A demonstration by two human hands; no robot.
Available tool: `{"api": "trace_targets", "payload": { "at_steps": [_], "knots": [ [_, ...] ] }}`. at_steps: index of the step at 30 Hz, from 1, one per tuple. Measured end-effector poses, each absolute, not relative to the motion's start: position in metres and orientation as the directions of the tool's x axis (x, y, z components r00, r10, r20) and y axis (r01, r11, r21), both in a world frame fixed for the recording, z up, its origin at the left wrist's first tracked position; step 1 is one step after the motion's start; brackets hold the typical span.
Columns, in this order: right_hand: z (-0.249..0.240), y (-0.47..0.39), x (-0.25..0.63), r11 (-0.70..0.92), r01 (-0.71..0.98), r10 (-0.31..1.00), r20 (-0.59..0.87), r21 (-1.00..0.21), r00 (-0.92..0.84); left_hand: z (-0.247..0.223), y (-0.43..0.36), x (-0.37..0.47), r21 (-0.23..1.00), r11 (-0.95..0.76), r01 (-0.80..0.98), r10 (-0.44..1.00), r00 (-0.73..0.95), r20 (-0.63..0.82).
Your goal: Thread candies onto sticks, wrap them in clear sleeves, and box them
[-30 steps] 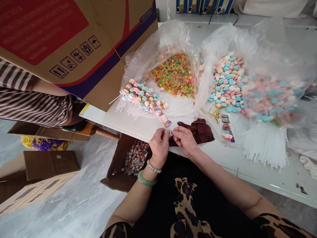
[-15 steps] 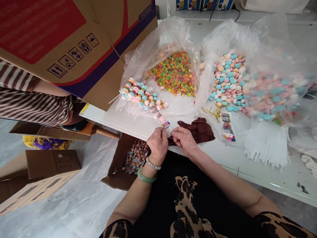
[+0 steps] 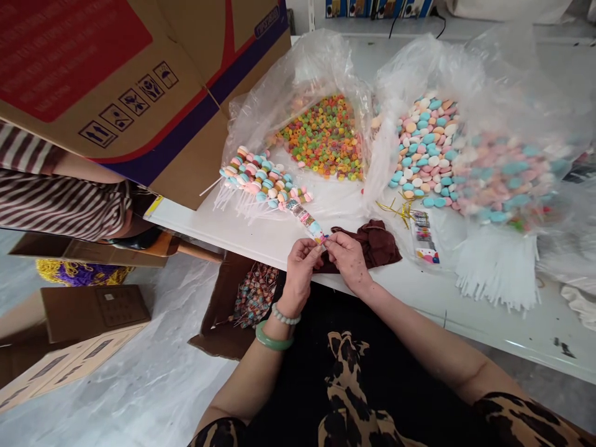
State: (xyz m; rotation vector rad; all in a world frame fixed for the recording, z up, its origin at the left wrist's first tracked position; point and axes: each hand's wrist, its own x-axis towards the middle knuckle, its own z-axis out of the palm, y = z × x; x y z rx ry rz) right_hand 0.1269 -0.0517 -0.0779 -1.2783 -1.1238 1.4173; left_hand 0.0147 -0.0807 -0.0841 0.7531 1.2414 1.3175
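A candy skewer in a printed clear wrapper [image 3: 306,218] points away from me, over the front of the table. My left hand [image 3: 300,270] pinches the near end of this wrapper. Closed beside it, my right hand [image 3: 348,259] has thumb and fingertips on the same gathered end; whether a twist tie is between them I cannot make out. Just beyond lies a pile of unwrapped candy skewers [image 3: 263,177] with white sticks. A dark brown cloth [image 3: 379,241] lies behind my right hand. Gold twist ties [image 3: 404,212] and flat printed wrappers [image 3: 424,236] are further right.
Clear bags hold ring-shaped gummies [image 3: 326,136] and pastel candies [image 3: 428,146]. White sticks [image 3: 498,267] lie at the right. A large cardboard box [image 3: 186,93] stands at the left, near a person's striped sleeve [image 3: 60,205]. Below the table edge, an open carton [image 3: 216,310] holds wrapped skewers.
My hands have come closer together at the wrapper's near end. The left hand has turned, with its thumb and fingers now showing in a pinch. The view has shifted slightly.
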Motion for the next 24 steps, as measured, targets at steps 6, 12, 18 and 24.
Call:
{"api": "trace_targets", "payload": {
  "at_steps": [6,12,18,24],
  "knots": [
    [-0.072,-0.061,0.127,-0.042,0.186,0.986,-0.071,-0.982,-0.153,-0.075,-0.069,0.004,0.78,0.289,-0.555,0.906,-0.103,-0.409],
    [-0.077,-0.063,0.128,-0.15,0.154,0.966,-0.178,-0.977,-0.188,-0.078,-0.067,0.001,0.772,0.256,-0.582,0.9,-0.147,-0.41],
    [-0.079,-0.058,0.13,-0.108,0.167,0.969,-0.141,-0.98,-0.201,-0.075,-0.065,0.008,0.656,0.368,-0.659,0.886,0.034,-0.462],
    [-0.08,-0.063,0.129,0.069,0.29,0.979,0.009,-0.955,-0.204,-0.079,-0.064,0.004,0.564,0.433,-0.703,0.863,0.142,-0.485]
  ]
}}
